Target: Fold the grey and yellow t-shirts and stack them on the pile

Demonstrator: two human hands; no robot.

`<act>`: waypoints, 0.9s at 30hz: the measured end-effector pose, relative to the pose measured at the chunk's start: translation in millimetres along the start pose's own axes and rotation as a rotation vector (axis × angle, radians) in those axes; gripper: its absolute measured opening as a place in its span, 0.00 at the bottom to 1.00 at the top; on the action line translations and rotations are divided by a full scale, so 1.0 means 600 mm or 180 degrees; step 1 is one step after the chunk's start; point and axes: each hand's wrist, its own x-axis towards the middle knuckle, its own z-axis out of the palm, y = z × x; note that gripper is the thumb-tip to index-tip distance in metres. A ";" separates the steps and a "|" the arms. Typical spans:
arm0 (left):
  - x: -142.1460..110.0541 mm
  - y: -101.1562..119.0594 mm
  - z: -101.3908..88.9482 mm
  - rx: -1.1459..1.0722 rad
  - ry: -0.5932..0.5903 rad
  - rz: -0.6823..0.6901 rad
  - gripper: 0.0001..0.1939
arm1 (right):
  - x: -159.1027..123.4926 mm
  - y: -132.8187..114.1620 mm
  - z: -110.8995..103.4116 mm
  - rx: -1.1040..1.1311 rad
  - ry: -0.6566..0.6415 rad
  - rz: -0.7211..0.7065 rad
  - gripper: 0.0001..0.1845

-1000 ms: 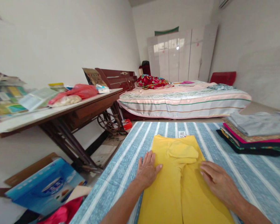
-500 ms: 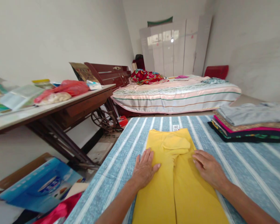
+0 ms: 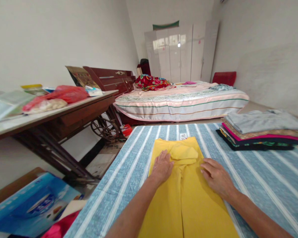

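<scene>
A yellow long garment [image 3: 201, 201], probably a shirt, lies folded lengthwise on the blue-and-white striped cloth. One folded yellow section makes a flap [image 3: 185, 152] across it near the far end. My left hand [image 3: 162, 168] rests flat on the left part of the garment, its fingertips beside the flap. At the right edge, my right hand [image 3: 217, 177] touches the fabric with loosely bent fingers, thumb and forefinger apart. The garment's near end runs out of the picture.
To the right stands a stack of folded clothes [image 3: 260, 132], grey on top. A sewing-machine table [image 3: 89, 107] with bags and a jar is at left, above a blue carton [image 3: 37, 205]. Beyond are a bed [image 3: 178, 110] and a pale wardrobe [image 3: 173, 59].
My left hand has slid inward and farther up the garment, from its left edge toward the flap. My right hand stays at the right edge. The view has shifted slightly.
</scene>
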 end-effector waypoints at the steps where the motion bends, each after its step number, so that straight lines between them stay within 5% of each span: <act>1: 0.013 0.002 0.003 -0.0025 0.0033 -0.0021 0.23 | 0.000 -0.001 -0.001 -0.0044 -0.0016 -0.0046 0.12; 6: 0.049 0.000 0.020 -0.0073 0.0082 -0.0151 0.26 | -0.001 -0.003 -0.001 -0.0168 -0.0055 -0.0190 0.12; 16: 0.047 0.002 0.032 0.0047 0.0229 -0.0045 0.27 | 0.013 -0.012 -0.002 -0.0237 -0.0255 -0.0267 0.12; 27: -0.034 0.046 0.005 -0.0299 0.0787 0.0573 0.07 | 0.075 -0.042 0.000 -0.0692 -0.0888 0.0182 0.09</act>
